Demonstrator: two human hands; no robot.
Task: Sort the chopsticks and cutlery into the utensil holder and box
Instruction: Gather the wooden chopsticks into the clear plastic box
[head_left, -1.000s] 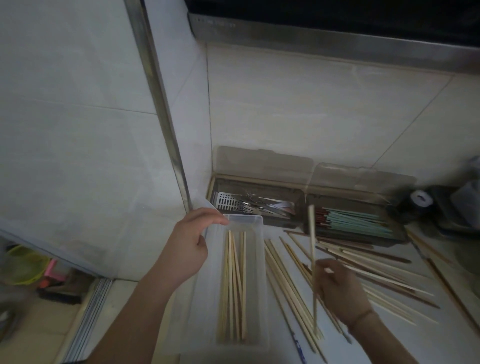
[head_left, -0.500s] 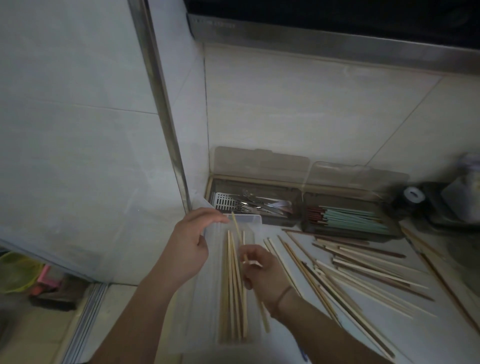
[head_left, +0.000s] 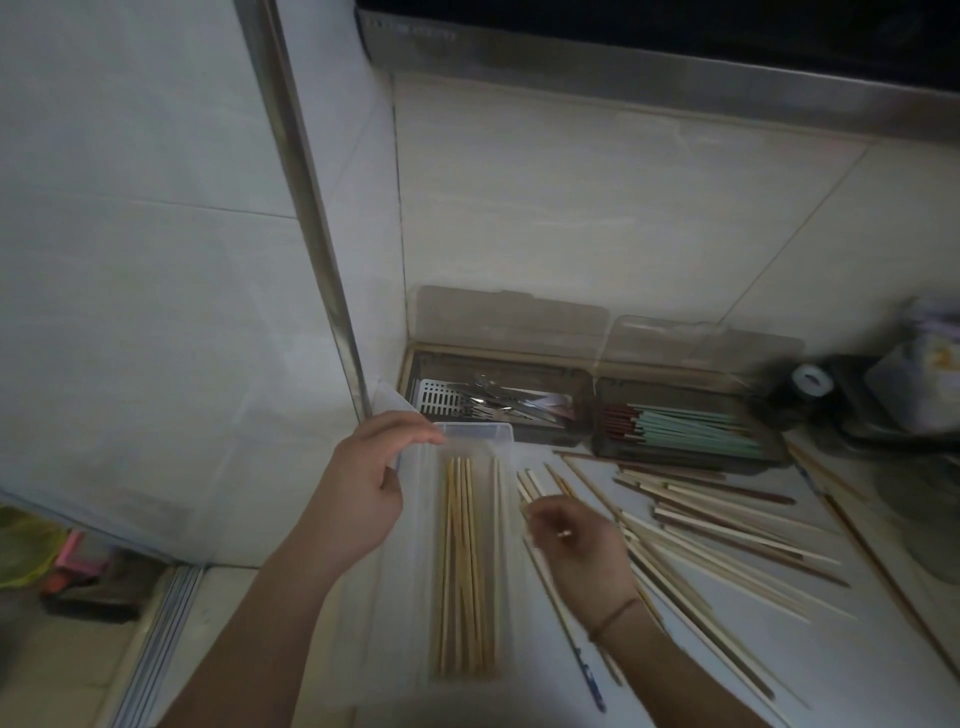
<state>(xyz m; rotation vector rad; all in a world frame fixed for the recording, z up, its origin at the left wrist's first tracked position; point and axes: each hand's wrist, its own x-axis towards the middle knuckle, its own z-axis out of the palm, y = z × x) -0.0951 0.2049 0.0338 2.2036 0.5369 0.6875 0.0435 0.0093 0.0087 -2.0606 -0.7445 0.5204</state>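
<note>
A clear plastic box (head_left: 483, 428) lies lengthwise on the counter with several pale wooden chopsticks (head_left: 465, 571) in it. My left hand (head_left: 363, 493) grips the box's far left corner, fingers over the rim. My right hand (head_left: 576, 545) hovers just right of the box over the near ends of the loose chopsticks (head_left: 727, 530), which are spread across the counter. Its fingers are loosely curled and blurred, and I see nothing held in them. The brown utensil holder (head_left: 592, 410) stands against the wall with its lids up. Metal cutlery (head_left: 498, 402) fills its left compartment and green and red chopsticks (head_left: 691, 428) its right.
A roll of tape (head_left: 811, 379) and dark, blurred items stand at the far right. A blue-tipped stick (head_left: 589, 675) lies near my right forearm. The counter ends at a metal rail (head_left: 156, 649) on the left, and a tiled wall rises behind.
My right hand carried a chopstick left to the box, left it there, and has moved back right over the loose pile. My left hand has stayed on the box corner.
</note>
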